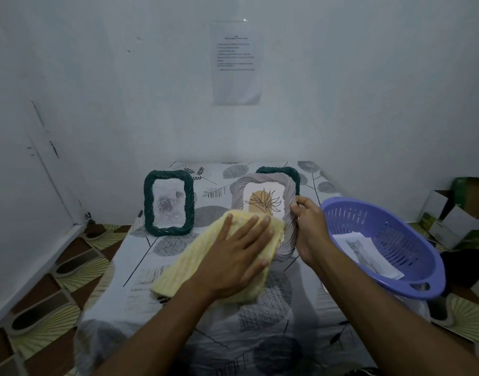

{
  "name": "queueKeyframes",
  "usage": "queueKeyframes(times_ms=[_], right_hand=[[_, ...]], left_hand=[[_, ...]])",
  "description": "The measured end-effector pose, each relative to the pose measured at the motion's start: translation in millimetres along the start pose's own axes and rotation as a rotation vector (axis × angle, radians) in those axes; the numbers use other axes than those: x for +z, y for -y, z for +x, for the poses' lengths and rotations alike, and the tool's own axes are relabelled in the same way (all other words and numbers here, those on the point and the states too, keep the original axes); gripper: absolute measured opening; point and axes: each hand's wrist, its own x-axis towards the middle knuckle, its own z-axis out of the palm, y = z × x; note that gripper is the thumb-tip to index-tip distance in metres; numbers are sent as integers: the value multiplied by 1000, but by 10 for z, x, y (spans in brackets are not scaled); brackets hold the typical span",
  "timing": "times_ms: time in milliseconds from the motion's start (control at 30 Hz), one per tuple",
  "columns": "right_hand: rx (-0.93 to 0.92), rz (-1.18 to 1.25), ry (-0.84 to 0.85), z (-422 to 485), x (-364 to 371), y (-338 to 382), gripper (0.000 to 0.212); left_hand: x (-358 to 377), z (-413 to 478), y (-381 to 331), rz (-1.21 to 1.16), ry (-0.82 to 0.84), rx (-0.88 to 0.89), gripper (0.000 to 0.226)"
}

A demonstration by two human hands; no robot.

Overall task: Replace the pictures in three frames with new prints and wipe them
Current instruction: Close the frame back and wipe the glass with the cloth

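Leaf-patterned tablecloth (262,316) covers the work surface, set against a bare pale wall. On the head view we find the left hand (232,256) flat, fingers straight, pressing a yellow cloth (184,264) onto the grey frame (286,240), which is tilted at table centre. The right hand (310,229) grips its right edge. We judge that hard wiping could slip the frame from that one-sided hold, or knock the green frame (290,172) just behind. A purple basket (404,240) holding a cat print (361,249) sits at the right table edge.
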Motion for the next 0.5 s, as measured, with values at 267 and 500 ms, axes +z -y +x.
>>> queueKeyframes(times_ms=[267, 500], right_hand=[[49, -6, 102, -55, -1, -106, 24], [103, 34, 40, -22, -65, -109, 24]], left_hand=[[29, 107, 18, 36, -1, -152, 64], [21, 85, 10, 6, 19, -46, 57]])
